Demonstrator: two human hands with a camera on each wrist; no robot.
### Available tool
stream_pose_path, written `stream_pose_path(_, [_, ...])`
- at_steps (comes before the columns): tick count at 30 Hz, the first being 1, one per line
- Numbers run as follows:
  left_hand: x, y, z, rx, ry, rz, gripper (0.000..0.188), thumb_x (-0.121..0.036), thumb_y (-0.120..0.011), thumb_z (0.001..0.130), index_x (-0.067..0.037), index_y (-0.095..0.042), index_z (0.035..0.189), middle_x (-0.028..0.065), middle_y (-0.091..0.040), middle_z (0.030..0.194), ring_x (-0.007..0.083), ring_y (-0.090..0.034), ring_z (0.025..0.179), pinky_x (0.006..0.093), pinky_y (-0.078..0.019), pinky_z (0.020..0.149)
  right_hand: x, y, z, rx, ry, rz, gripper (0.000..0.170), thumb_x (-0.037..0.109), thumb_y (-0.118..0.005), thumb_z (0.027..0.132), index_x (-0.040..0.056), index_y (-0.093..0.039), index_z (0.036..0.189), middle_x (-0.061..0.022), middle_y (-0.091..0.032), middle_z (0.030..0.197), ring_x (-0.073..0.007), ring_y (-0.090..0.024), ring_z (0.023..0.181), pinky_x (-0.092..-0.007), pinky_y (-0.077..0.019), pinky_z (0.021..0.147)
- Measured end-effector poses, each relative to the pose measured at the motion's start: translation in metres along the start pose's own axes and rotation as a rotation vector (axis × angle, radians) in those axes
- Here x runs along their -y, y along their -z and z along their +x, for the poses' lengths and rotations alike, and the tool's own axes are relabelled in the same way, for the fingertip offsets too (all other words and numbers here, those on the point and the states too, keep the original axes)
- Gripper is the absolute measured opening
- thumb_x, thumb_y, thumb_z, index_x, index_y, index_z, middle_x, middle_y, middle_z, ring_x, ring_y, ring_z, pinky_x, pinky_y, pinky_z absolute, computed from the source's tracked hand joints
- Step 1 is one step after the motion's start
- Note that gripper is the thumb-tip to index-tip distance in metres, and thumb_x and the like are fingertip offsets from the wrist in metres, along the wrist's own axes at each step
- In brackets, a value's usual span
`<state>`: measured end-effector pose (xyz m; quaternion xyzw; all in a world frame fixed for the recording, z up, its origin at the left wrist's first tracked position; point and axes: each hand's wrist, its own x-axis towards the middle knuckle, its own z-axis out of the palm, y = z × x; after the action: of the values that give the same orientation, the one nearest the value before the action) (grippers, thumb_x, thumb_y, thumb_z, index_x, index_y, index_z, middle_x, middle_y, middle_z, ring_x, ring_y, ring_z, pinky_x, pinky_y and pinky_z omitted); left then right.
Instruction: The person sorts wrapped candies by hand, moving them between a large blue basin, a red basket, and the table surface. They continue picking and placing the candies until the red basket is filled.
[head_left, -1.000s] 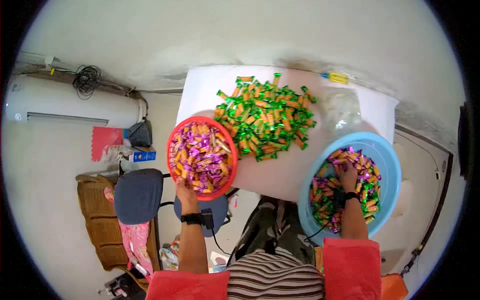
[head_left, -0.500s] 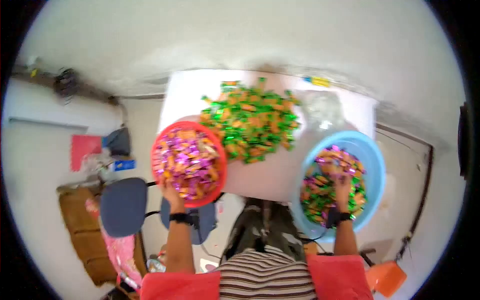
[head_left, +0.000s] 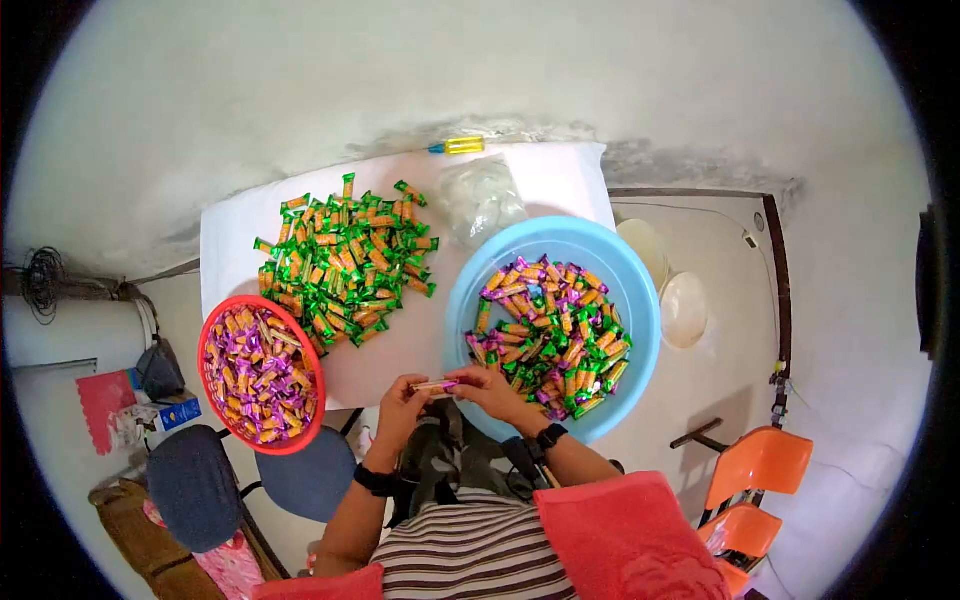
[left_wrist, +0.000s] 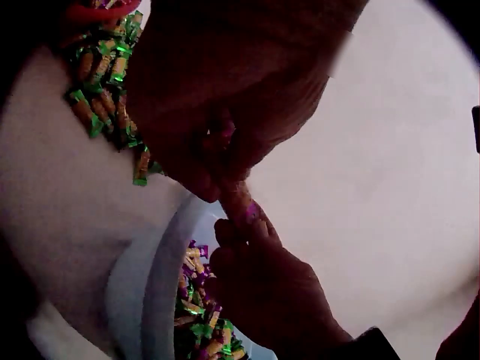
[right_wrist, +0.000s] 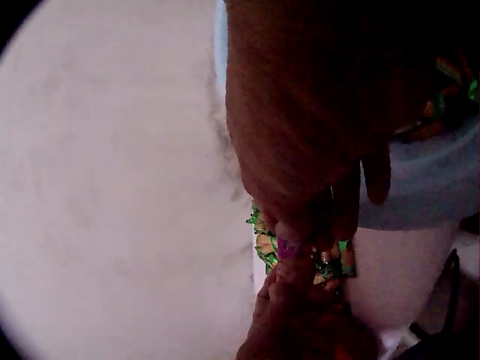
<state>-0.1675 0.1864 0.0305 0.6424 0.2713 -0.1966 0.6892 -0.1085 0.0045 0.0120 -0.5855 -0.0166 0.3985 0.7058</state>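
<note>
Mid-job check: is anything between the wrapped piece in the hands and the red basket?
No separate object is visible there. In the head view, only the left hand, pinching the wrapped piece together with the right hand, lies on that side; beyond it, bare table reaches toward the red basket.

Striped top (head_left: 470, 548), red sleeves (head_left: 625, 530), camouflage-patterned trousers (head_left: 428, 455), black wrist straps (head_left: 374, 480) (one per arm).
</note>
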Motion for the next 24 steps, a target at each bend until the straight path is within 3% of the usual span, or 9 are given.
stream_pose_path(3, [0.011,0.020,-0.002,-0.221,-0.060,-0.012,0.022,-0.013,-0.054,0.082,-0.005,-0.052,0.101,0.0022,-0.057,0.082,0.0097,-0.053,0.068,0.0205,-0.0429,0.057,-0.011,0.022,0.007,-0.040,-0.041,-0.061,0.021,0.015,-0.053,0.083,0.0030,-0.057,0.099,-0.0051,-0.059,0.083,-0.0121,-0.054,0.073,-0.0253,-0.0436,0.065])
stream_pose_path(7, [0.027,0.101,-0.011,-0.663,-0.267,-0.182,0.022,-0.016,-0.054,0.080,-0.008,-0.053,0.100,0.0003,-0.056,0.081,0.0099,-0.052,0.066,0.0198,-0.0395,0.052,-0.030,0.084,0.021,-0.511,0.050,-0.936,0.028,0.014,-0.059,0.072,0.0021,-0.056,0.097,-0.0168,-0.057,0.091,-0.0332,-0.053,0.085,-0.0385,-0.0442,0.074])
stream_pose_path(10, [0.068,0.191,-0.027,-0.800,-0.457,-0.622,0.020,-0.019,-0.049,0.083,-0.009,-0.054,0.100,-0.0014,-0.055,0.077,0.0090,-0.051,0.066,0.0214,-0.0399,0.055,-0.039,0.121,0.034,-0.555,0.182,-1.172,0.019,0.011,-0.056,0.075,0.0013,-0.057,0.091,-0.0157,-0.056,0.091,-0.0342,-0.051,0.087,-0.0398,-0.0436,0.072])
stream_pose_path(12, [0.103,0.263,-0.041,-0.809,-0.378,-0.565,0.017,-0.022,-0.056,0.080,-0.006,-0.055,0.086,0.0003,-0.053,0.073,0.0167,-0.051,0.066,0.0297,-0.0425,0.059,-0.030,0.124,0.046,-0.573,0.195,-1.223,0.022,0.010,-0.057,0.073,0.0022,-0.056,0.094,-0.0153,-0.054,0.094,-0.0340,-0.050,0.089,-0.0403,-0.0430,0.073])
stream_pose_path(14, [0.133,0.304,-0.051,-1.016,-0.285,-0.080,0.026,-0.020,-0.049,0.084,-0.006,-0.052,0.106,0.0038,-0.056,0.082,0.0136,-0.053,0.078,0.0261,-0.0427,0.068,-0.023,0.127,0.062,-0.593,0.209,-1.275,0.026,0.010,-0.058,0.072,0.0031,-0.055,0.097,-0.0148,-0.053,0.097,-0.0339,-0.049,0.092,-0.0408,-0.0425,0.073])
stream_pose_path(18, [0.150,0.333,-0.047,-1.029,-0.235,0.065,0.027,-0.023,-0.048,0.084,-0.006,-0.052,0.105,0.0064,-0.057,0.090,0.0140,-0.053,0.086,0.0278,-0.0424,0.075,-0.019,0.132,0.095,-0.710,0.351,-1.474,0.034,0.012,-0.060,0.068,0.0049,-0.053,0.100,-0.0136,-0.051,0.096,-0.0313,-0.048,0.088,-0.0405,-0.0412,0.072])
stream_pose_path(20, [0.101,0.297,-0.040,-0.774,-0.223,-0.754,0.031,-0.026,-0.046,0.085,-0.005,-0.051,0.106,0.0067,-0.058,0.095,0.0145,-0.055,0.084,0.0279,-0.0449,0.072,-0.023,0.132,0.102,-0.700,0.251,-1.583,0.027,0.014,-0.061,0.068,0.0054,-0.054,0.093,-0.0137,-0.051,0.096,-0.0309,-0.049,0.089,-0.0405,-0.0414,0.072])
stream_pose_path(23, [0.084,0.283,-0.051,-0.635,-0.128,-0.466,0.045,-0.036,-0.045,0.085,-0.006,-0.044,0.118,0.0087,-0.049,0.116,0.0236,-0.048,0.105,0.0361,-0.0408,0.087,-0.025,0.144,0.119,-0.577,-0.142,-1.707,0.022,0.027,-0.060,0.072,0.0057,-0.057,0.078,-0.0134,-0.054,0.076,-0.0272,-0.051,0.078,-0.0406,-0.0433,0.067])
stream_pose_path(24, [0.199,0.342,-0.050,-0.667,-0.573,0.152,0.040,-0.034,-0.045,0.084,-0.007,-0.047,0.114,0.0098,-0.052,0.111,0.0238,-0.047,0.105,0.0354,-0.0373,0.090,-0.040,0.151,0.121,-0.602,0.096,-1.651,0.023,0.028,-0.060,0.072,0.0053,-0.058,0.075,-0.0137,-0.053,0.070,-0.0279,-0.051,0.075,-0.0414,-0.0427,0.067])
